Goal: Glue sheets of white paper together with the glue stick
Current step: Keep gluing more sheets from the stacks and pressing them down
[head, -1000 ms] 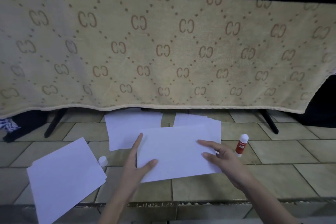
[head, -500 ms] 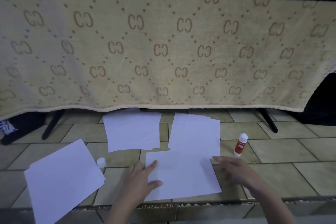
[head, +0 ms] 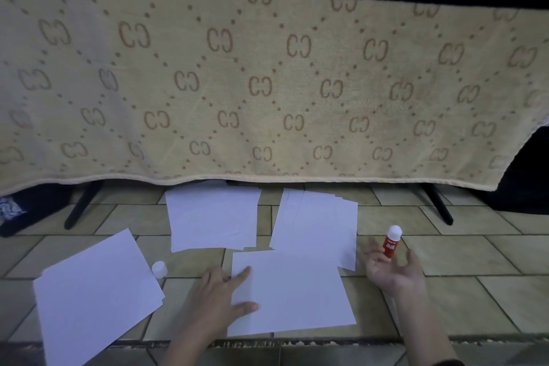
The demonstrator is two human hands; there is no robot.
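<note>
Left stack (head: 95,291): lower left, tilted on tiles.
Cap (head: 159,269): just beside it.
Left hand (head: 217,297): fingers flat, pressing front sheet (head: 294,291), lower centre.
Right hand (head: 392,270): open, palm up, holding nothing.
Glue stick (head: 392,241): upright, uncapped, just beyond right fingertips.

A home floor, by its beige tiles (head: 463,297) and a monogrammed blanket (head: 267,83) draped over a black stand (head: 439,205).
</note>
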